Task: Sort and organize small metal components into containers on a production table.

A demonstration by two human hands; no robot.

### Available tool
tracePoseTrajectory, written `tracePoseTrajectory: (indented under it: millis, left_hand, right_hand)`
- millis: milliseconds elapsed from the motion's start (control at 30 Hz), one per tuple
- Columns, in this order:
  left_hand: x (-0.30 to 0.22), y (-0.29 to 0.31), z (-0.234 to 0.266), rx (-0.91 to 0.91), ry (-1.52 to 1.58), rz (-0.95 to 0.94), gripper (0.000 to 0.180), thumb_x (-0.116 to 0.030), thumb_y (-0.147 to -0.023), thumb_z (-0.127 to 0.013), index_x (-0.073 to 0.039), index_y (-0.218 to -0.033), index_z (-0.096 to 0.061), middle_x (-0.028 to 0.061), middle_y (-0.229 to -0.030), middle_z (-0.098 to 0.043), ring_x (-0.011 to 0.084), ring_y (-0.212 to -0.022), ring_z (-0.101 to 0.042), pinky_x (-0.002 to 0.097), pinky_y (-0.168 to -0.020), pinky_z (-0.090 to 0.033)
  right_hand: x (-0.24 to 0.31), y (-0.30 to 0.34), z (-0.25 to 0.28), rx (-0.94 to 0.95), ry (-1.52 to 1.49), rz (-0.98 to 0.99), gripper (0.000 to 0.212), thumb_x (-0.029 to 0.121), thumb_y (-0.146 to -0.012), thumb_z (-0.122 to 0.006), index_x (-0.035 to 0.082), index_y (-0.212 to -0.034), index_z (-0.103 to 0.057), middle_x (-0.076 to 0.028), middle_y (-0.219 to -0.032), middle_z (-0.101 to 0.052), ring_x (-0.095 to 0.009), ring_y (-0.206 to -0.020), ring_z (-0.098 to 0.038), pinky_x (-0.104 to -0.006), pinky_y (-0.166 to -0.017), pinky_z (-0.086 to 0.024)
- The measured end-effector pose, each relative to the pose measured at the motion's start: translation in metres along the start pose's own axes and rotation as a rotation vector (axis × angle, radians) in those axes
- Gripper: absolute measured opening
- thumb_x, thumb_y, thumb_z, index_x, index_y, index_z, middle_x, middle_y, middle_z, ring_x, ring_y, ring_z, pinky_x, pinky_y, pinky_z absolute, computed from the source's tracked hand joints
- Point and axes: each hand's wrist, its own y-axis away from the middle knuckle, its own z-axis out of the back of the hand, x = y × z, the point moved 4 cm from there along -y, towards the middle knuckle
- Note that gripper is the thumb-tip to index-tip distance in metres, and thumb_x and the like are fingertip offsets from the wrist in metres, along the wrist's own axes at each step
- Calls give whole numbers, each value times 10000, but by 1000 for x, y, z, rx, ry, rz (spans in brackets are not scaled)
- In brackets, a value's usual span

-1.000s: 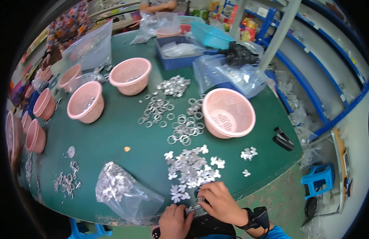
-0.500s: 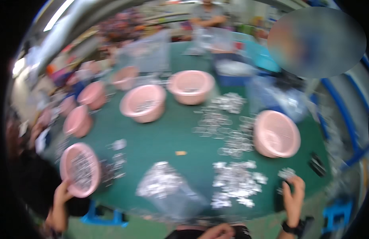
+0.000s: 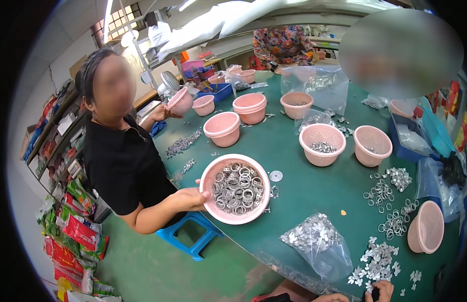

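Observation:
My right hand is at the lower edge, beside a heap of flat silver petal-shaped metal pieces. Its fingers curl round a small black thing that I cannot make out. Only a sliver of my left hand shows at the bottom, fingers hidden. Nearby on the green table lies a clear plastic bag of similar pieces. On the left, a co-worker holds out a pink basket full of silver metal rings and has a second pink basket in the other hand.
Loose rings lie in piles near a tilted pink basket at right. Several pink baskets stand farther back, two holding metal parts. A blue stool is by the co-worker. Filled bags line the left floor.
My view has swung left and now shows the co-worker. The ring-filled basket in the co-worker's hand appears nearer the middle. My right hand now appears at the lower edge, by the petal-shaped pieces.

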Motion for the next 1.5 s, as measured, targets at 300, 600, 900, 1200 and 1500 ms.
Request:
tracePoseTrajectory:
  millis: [300, 600, 900, 1200, 1500]
  left_hand:
    - [-4, 4, 13, -20, 33, -26, 114, -123, -857, -503, -45, -928, -546, -30, -634, -476, 32, -520, -413, 149, -458, -313]
    - [-57, 62, 83, -721, -135, -420, 110, -130, -852, -473, -54, -830, -550, -14, -614, -516, 61, -538, -486, 165, -486, -370]
    - [-121, 153, 151, -1192, 6, -689, 167, -181, -841, -445, -39, -899, -510, -29, -608, -393, 58, -489, -330, 183, -415, -234]
    - [-123, 132, 168, -909, 110, -698, 502, -486, -847, -391, -20, -1000, -497, -2, -598, -448, 89, -469, -369, 206, -402, -257]
    - [-169, 115, 176, -918, 47, -595, 294, -375, -768, -548, -87, -722, -506, 24, -539, -436, 153, -385, -394, 270, -337, -301]
  right_hand:
    - [7, -5, -3, 64, -131, -163, 194, 78, -763, -553, -8, -937, -542, -155, -873, -516, -293, -779, -499, -351, -703, -405]
    - [26, -36, 19, 3, -186, 12, 154, 96, -808, -558, 7, -932, -539, -106, -941, -518, -191, -801, -525, -277, -708, -432]
    - [-2, -146, -8, -189, 254, 113, 387, 145, -763, -519, -44, -1094, -455, -207, -801, -583, -334, -741, -570, -400, -667, -455]
    - [-81, -160, -10, -55, 462, -307, 440, 138, -752, -452, -85, -1130, -409, -240, -698, -591, -361, -642, -595, -432, -600, -475]
    - [-32, -119, -7, -40, 214, -141, 331, 215, -786, -480, 40, -1067, -473, -204, -653, -582, -379, -616, -568, -463, -585, -447]
